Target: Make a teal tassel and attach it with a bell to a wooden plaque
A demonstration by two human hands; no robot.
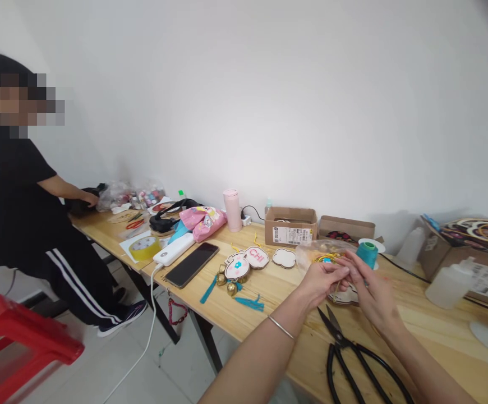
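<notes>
My left hand (322,285) and my right hand (374,294) meet above the table, fingertips pinched together. What they pinch is too small to make out. Just beneath them lies a pale flat piece (347,296), partly covered by my hands. Behind the fingers are a plastic bag (307,255) with yellow cord (323,258) and a spool of teal thread (367,255). Large black-handled scissors (341,339) lie below my hands, blades slightly apart. To the left are decorated wooden tags (256,257), brass bells (232,288), teal tassels (249,303) and a blank cloud-shaped tag (284,258).
Cardboard boxes (291,224) line the wall. Squeeze bottles (450,285) stand at right. A phone (192,265), white power strip (174,249), yellow tape (144,248) and pink tumbler (232,210) occupy the left. Another person (12,185) stands at the far end, near a red stool (21,331).
</notes>
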